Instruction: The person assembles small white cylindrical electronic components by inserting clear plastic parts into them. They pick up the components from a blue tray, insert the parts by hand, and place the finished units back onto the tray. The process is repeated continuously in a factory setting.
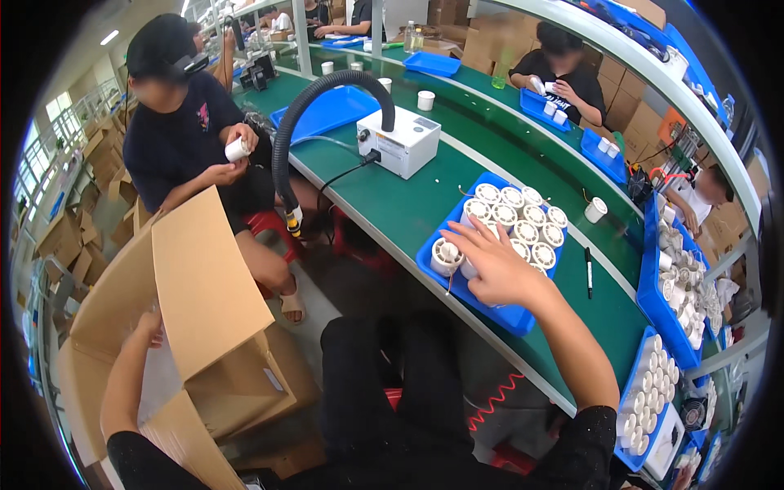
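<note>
My right hand (500, 268) reaches over a blue tray (516, 320) on the green table. Its fingers are spread across the tops of white plastic cylinders with slotted round ends. One such cylinder (447, 255), with a short brown wire, stands at the tray's left corner beside my fingertips. More cylinders (535, 216) stand close together behind the hand. At the lower left, my left hand (149, 328) is inside an open cardboard box (214, 282). Its fingers look curled and are partly hidden; translucent plastic film (161, 380) lies just below it.
A white machine (398, 143) with a black flexible hose (282, 155) stands on the table. A black marker (589, 272) and a lone cylinder (596, 210) are right of the tray. Filled blue bins (663, 314) line the right. A co-worker (184, 139) sits left, holding a white cylinder.
</note>
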`<move>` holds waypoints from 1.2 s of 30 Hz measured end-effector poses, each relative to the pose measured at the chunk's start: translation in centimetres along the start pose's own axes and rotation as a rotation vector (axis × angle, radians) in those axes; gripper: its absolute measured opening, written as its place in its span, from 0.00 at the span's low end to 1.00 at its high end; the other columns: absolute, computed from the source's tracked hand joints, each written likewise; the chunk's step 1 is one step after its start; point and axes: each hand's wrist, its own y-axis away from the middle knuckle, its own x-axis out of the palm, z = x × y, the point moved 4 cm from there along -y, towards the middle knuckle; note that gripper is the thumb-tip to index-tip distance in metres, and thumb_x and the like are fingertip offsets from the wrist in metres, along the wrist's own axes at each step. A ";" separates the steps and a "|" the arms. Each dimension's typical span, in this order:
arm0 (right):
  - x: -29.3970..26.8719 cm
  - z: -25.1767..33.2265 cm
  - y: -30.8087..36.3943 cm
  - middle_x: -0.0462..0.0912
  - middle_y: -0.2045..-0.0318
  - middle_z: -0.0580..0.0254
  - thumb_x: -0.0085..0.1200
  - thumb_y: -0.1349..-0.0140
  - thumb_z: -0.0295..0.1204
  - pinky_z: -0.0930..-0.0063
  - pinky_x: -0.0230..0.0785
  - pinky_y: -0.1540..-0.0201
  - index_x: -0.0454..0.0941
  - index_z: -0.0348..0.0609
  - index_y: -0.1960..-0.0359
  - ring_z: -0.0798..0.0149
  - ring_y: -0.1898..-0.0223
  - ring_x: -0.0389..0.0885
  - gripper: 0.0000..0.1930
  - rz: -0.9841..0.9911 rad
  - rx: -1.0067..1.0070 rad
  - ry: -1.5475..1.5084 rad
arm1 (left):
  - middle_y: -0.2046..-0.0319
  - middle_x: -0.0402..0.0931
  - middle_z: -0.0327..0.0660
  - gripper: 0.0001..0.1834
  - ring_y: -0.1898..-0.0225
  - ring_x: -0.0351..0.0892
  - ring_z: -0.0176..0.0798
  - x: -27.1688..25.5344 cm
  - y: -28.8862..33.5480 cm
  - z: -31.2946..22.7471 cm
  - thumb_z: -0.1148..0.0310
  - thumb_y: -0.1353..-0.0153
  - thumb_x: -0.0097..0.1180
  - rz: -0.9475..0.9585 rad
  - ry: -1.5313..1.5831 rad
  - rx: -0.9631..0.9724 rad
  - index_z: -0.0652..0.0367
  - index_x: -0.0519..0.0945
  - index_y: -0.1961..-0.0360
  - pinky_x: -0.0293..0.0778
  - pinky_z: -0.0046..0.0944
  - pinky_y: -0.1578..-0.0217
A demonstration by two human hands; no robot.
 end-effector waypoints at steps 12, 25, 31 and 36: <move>-1.0 0.7 -1.3 0.74 0.45 0.58 0.59 0.50 0.19 0.40 0.40 0.28 0.72 0.57 0.41 0.52 0.34 0.63 0.32 -0.079 -0.091 0.245 | 0.67 0.77 0.48 0.34 0.74 0.81 0.43 -7.6 20.5 -4.1 0.40 0.37 0.52 0.125 0.106 0.118 0.67 0.74 0.54 0.83 0.42 0.72; 26.8 13.0 -14.5 0.76 0.46 0.49 0.44 0.31 0.38 0.56 0.71 0.40 0.70 0.37 0.44 0.50 0.44 0.76 0.20 0.146 0.285 -2.694 | 0.51 0.75 0.45 0.41 0.55 0.80 0.43 -5.1 48.1 4.3 0.37 0.42 0.58 0.758 0.765 1.046 0.64 0.71 0.43 0.80 0.48 0.53; 33.6 18.7 -23.9 0.77 0.52 0.44 0.44 0.32 0.40 0.56 0.73 0.41 0.71 0.34 0.47 0.46 0.48 0.77 0.21 0.210 0.396 -3.178 | 0.49 0.74 0.47 0.34 0.53 0.78 0.45 12.4 52.2 12.1 0.51 0.44 0.60 1.047 1.385 0.182 0.66 0.72 0.44 0.77 0.46 0.53; 34.7 16.4 -27.5 0.77 0.50 0.47 0.45 0.31 0.43 0.57 0.77 0.46 0.72 0.37 0.48 0.48 0.48 0.78 0.21 0.234 0.496 -3.192 | 0.48 0.74 0.49 0.30 0.52 0.76 0.47 24.6 53.6 14.0 0.63 0.46 0.62 1.210 1.827 -0.266 0.67 0.73 0.44 0.74 0.44 0.53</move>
